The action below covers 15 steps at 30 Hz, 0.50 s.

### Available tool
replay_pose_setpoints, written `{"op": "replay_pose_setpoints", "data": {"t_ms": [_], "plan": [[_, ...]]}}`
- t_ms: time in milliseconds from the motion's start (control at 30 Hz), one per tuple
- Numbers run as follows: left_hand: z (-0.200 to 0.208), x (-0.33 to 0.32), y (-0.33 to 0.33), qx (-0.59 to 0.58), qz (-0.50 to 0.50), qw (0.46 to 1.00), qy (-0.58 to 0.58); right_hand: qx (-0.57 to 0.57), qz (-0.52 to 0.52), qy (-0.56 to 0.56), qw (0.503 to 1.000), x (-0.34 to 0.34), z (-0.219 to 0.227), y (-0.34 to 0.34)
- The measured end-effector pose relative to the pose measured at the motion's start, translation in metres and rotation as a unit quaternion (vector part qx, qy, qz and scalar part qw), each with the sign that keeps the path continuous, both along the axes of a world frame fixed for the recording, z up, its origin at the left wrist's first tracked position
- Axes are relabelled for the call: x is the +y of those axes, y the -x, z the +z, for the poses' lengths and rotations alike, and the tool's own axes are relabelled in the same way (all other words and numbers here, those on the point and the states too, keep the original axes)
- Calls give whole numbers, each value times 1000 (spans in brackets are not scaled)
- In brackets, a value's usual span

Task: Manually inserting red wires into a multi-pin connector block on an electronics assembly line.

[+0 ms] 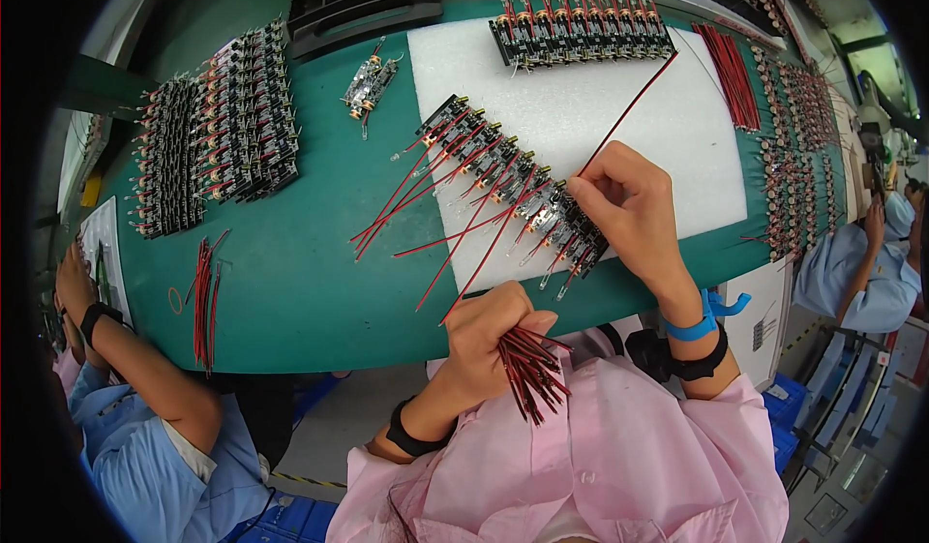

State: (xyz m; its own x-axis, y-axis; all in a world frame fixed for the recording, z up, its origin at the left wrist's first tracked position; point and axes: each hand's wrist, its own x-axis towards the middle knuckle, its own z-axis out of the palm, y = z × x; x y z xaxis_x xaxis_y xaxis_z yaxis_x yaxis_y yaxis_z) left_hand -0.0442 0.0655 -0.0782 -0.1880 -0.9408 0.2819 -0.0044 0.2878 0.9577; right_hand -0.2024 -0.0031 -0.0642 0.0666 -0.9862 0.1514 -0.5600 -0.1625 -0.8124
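A panel of small black circuit boards (471,146) lies aslant, partly on a white foam sheet (692,156) and partly past its left edge. Red and black wires stick out from several boards toward the lower left. My right hand (629,204) is closed in a pinch over the panel's right part, holding a red and black wire (634,98) that slants up to the right. Its fingertips hide the wire's lower end. Close to my body, my left hand (489,335) is closed around a bundle of red and black wires (534,378), their ends fanning out below.
Another board panel (581,35) and a red wire bundle (728,76) lie farther back. Stacked boards (247,117), loose wires (206,301) and a small board piece (368,86) are on the green mat (319,291). A co-worker's arm (145,369) is at left.
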Motion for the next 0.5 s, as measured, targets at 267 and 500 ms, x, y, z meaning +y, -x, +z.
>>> {"op": "replay_pose_setpoints", "data": {"t_ms": [267, 500], "plan": [[2, -1, 2, 11, 14, 1000, 2, -25, 9, -16, 1000, 1, 2, 3], [-1, -1, 1, 10, 11, 1000, 8, -28, -3, -26, 999, 0, 2, 3]]}}
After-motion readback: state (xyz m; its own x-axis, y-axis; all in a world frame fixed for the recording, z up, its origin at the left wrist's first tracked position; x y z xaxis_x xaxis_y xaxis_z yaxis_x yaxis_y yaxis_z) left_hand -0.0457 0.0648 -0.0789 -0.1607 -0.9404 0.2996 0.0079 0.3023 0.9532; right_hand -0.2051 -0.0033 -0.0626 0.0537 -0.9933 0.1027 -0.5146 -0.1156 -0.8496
